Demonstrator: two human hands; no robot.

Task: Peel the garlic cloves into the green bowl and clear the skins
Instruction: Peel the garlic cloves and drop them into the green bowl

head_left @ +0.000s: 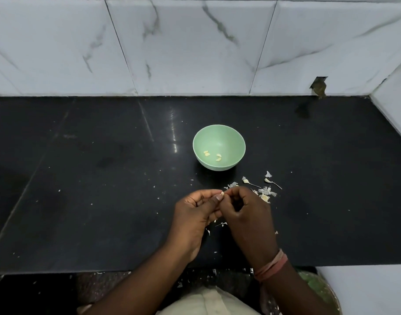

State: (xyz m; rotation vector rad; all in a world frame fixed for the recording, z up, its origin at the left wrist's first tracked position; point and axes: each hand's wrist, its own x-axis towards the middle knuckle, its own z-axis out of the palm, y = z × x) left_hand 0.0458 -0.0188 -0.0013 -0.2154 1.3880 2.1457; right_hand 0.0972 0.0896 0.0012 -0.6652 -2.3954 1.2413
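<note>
Head view: your left hand (196, 211) and right hand (245, 210) pinched one garlic clove (222, 193) over counter's (81, 178) near edge. Green bowl (219, 148) sat mid-counter, holding peeled cloves. Skins (266, 190) lay just right. Risk: slippery clove popping free, dropping off edge.

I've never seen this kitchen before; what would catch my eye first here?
Probably the green bowl, bright against the black counter, with a few peeled cloves inside. Nearer the camera, the left hand and right hand pinch one small garlic clove between them, with papery skins scattered just right of them.
</note>
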